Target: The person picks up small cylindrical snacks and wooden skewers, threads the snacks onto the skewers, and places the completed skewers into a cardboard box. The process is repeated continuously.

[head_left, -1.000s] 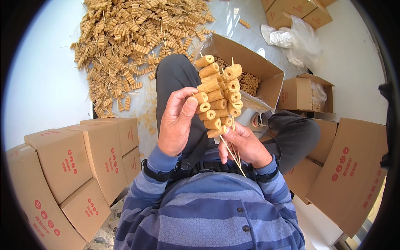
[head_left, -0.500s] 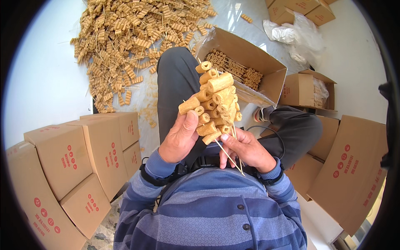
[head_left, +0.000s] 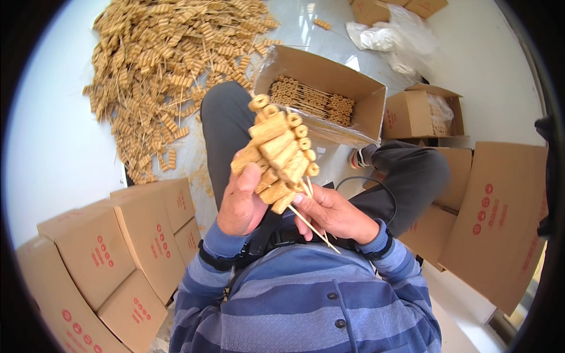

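A bundle of skewers (head_left: 279,147) threaded with hollow tan rolls is held in front of my lap. My left hand (head_left: 242,203) cups the bundle from its left side, thumb resting on the rolls. Lower right, my right hand (head_left: 335,215) pinches the thin sticks just below the rolls, and bare stick ends (head_left: 318,230) poke out beneath it. Beyond the bundle stands an open cardboard box (head_left: 329,76) lined with clear plastic, with rows of similar skewers (head_left: 312,100) packed inside. The left fingers are mostly hidden behind the bundle.
A large heap of loose skewers (head_left: 170,65) covers the floor at the far left. Closed cartons (head_left: 88,250) are stacked at my left, with more cartons (head_left: 491,223) at my right. A smaller open box (head_left: 421,112) and crumpled white plastic (head_left: 391,41) lie at the far right.
The bundle has turned in my hands, so its rolls now lie side-on in front with ring ends along the right edge. Both hands have stayed on it. The whole view has shifted slightly.
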Tool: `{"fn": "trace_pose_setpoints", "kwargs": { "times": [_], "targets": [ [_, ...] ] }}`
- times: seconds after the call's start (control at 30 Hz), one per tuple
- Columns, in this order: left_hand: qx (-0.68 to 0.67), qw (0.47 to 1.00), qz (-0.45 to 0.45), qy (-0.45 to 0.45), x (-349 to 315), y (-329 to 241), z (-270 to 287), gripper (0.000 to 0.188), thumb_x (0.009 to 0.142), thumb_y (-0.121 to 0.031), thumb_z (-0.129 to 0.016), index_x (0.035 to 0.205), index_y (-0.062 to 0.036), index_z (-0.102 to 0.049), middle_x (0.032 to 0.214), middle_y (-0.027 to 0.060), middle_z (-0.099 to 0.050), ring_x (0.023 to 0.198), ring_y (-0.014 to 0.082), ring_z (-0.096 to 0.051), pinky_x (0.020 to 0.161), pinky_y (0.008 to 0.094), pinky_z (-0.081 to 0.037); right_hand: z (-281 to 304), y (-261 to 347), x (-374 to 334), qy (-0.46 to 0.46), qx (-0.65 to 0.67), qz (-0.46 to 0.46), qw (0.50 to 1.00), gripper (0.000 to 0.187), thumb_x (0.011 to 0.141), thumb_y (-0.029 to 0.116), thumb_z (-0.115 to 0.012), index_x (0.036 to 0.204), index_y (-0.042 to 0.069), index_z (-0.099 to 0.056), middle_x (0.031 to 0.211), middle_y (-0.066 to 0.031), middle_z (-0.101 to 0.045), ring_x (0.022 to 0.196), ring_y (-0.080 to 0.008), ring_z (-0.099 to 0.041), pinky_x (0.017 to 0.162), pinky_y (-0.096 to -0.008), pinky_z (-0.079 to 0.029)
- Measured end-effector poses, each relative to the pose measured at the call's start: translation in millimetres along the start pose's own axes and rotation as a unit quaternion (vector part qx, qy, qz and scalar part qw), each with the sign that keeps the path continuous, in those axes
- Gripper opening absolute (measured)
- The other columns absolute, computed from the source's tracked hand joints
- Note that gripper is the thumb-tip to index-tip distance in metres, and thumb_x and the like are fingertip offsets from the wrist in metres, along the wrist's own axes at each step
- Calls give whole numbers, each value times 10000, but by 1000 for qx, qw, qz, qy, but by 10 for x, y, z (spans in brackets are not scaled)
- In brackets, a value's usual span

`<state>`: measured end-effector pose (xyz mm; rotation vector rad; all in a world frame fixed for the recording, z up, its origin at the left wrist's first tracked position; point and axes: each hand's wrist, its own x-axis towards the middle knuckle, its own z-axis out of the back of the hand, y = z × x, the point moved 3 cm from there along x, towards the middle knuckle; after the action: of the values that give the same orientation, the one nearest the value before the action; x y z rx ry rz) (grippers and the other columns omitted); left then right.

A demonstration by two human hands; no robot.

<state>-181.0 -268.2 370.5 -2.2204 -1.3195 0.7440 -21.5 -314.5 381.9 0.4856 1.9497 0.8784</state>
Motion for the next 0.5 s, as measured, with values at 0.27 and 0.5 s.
{"fn": "trace_pose_setpoints", "kwargs": {
  "times": [0.27, 0.5],
  "targets": [
    [-58, 989, -83, -105, 181, -309, 387, 458, 1045, -497, -431, 1183, -69, -515, 1085, 76, -591, 1000, 247, -597, 876, 421, -524, 182, -52, 79, -59, 54, 64, 995, 396, 1097, 378, -370, 1168, 29, -542, 676, -7, -529, 589, -91, -529, 527, -223, -439],
    [-50, 998, -46, 14, 357, -202, 247, 613, 1048, -496, -400, 1471, -52, -368, 1501, 160, -416, 1393, 303, -399, 1142, 514, -368, 329, -124, 40, 49, 173, 77, 981, 409, 1094, 413, -367, 1118, 53, -559, 581, 43, -342, 468, -64, -316, 446, -228, -274]
  ]
}}
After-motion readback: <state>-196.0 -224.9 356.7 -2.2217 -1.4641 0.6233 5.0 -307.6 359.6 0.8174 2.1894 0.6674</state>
